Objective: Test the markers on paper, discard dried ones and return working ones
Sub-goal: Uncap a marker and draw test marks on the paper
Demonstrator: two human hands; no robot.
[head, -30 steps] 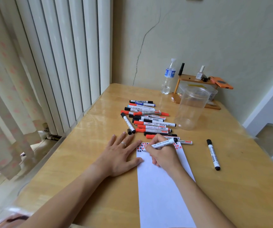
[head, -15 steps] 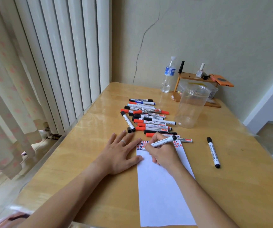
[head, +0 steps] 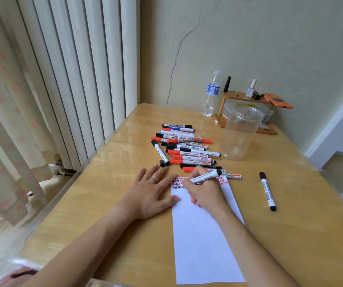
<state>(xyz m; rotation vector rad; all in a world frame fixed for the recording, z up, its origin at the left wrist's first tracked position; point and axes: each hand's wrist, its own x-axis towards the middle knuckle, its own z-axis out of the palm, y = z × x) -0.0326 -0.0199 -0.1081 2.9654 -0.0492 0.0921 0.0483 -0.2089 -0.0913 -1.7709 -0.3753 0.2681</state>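
Observation:
A white sheet of paper (head: pixel 203 241) lies lengthwise on the wooden table (head: pixel 290 235), with red and black scribbles along its far edge. My right hand (head: pixel 204 191) grips a black-ended marker (head: pixel 204 176), its tip down on the paper's far left corner. My left hand (head: pixel 150 193) lies flat with fingers spread, its thumb and forefinger on the paper's left edge. Just beyond the paper lies a pile of several red, black and blue markers (head: pixel 187 148). A loose black cap (head: pixel 162 163) sits by my left fingertips. One black marker (head: pixel 267 191) lies alone to the right.
An empty clear plastic jar (head: pixel 240 135) stands beyond the pile on the right. Behind it are a water bottle (head: pixel 210 95) and a small wooden shelf (head: pixel 247 96) with little bottles against the wall. A radiator and curtain run along the table's left side.
The right hand has shifted the marker slightly over the paper's far left corner. The left hand stays flat on the paper edge.

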